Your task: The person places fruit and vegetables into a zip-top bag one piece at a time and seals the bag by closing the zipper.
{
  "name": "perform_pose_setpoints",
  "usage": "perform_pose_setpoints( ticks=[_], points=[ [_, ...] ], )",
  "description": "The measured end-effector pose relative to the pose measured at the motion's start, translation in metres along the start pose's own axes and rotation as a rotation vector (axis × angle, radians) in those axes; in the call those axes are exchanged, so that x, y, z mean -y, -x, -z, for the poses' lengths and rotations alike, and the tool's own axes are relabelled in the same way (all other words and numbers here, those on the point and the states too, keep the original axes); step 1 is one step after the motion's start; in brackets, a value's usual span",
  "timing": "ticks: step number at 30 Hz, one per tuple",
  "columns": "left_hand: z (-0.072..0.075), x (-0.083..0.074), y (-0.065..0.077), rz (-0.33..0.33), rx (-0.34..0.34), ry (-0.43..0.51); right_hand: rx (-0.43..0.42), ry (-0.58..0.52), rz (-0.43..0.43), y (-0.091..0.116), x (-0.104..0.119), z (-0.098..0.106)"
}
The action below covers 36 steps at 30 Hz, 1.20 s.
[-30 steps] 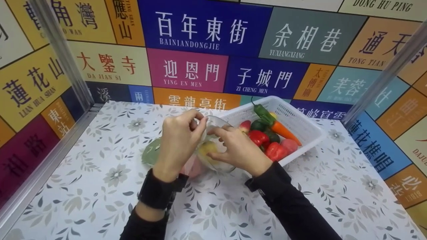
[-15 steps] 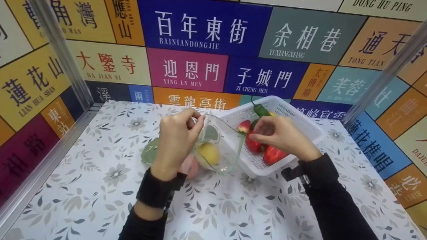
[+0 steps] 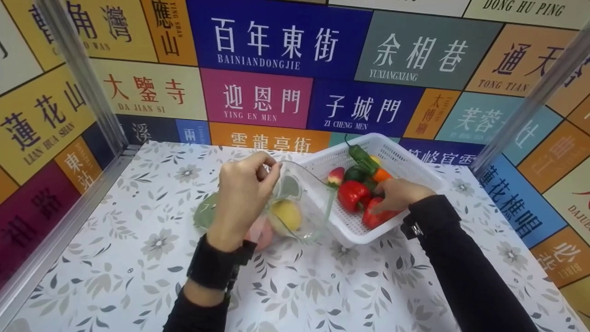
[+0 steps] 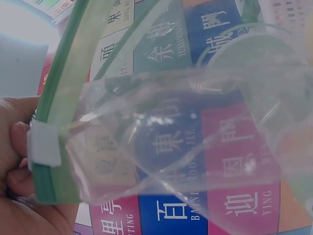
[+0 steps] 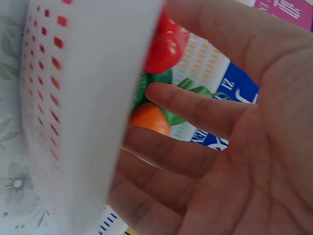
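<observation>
My left hand (image 3: pixel 244 198) pinches the upper edge of a clear zip bag (image 3: pixel 319 210), near a white slider (image 4: pixel 45 144) on its green zip strip in the left wrist view. The bag's mouth gapes toward the basket. A yellow, lemon-like fruit (image 3: pixel 286 215) shows through the clear plastic. Over the white basket (image 3: pixel 357 238), my right hand (image 3: pixel 403 193) reaches down with fingers extended, its thumb by a red pepper (image 3: pixel 375 219). In the right wrist view, the basket wall partly hides the fingertips. Another red bell pepper (image 3: pixel 354 196) lies to the left of that hand.
The basket also holds a green chili (image 3: pixel 357 152), an orange carrot (image 3: pixel 381 174), a red-and-yellow strawberry-like piece (image 3: pixel 336 176) and a dark green piece (image 3: pixel 355 173). Behind my left wrist lie a green object (image 3: pixel 205 212) and a pink object (image 3: pixel 262 233). Lettered panels wall the table (image 3: pixel 138 276).
My right hand has left the bag's mouth and moved right, then down into the basket beside the red pepper. The yellow fruit now shows clearly through the bag. My left hand keeps its pinch.
</observation>
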<state>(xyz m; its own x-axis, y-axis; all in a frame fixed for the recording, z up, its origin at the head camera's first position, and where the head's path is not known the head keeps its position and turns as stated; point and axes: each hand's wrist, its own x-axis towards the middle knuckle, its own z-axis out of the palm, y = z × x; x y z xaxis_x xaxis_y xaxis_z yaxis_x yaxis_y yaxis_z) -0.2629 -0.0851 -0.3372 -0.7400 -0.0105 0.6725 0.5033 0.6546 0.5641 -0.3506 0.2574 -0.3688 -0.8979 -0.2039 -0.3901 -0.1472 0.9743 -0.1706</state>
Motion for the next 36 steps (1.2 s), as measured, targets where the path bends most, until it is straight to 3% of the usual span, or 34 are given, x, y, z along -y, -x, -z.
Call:
perform_pose_setpoints(
  ticks=[13,24,36],
  points=[
    [0.002,-0.001,-0.001,0.024,0.017,-0.003,0.068,-0.090,-0.137,-0.006,0.008,-0.012],
    [0.002,0.000,0.000,0.022,0.014,-0.001,0.038,-0.065,-0.005,-0.009,0.015,-0.024],
    [0.002,0.001,-0.001,0.002,-0.002,-0.016,0.086,-0.102,0.120,-0.013,0.019,-0.027]
  ],
)
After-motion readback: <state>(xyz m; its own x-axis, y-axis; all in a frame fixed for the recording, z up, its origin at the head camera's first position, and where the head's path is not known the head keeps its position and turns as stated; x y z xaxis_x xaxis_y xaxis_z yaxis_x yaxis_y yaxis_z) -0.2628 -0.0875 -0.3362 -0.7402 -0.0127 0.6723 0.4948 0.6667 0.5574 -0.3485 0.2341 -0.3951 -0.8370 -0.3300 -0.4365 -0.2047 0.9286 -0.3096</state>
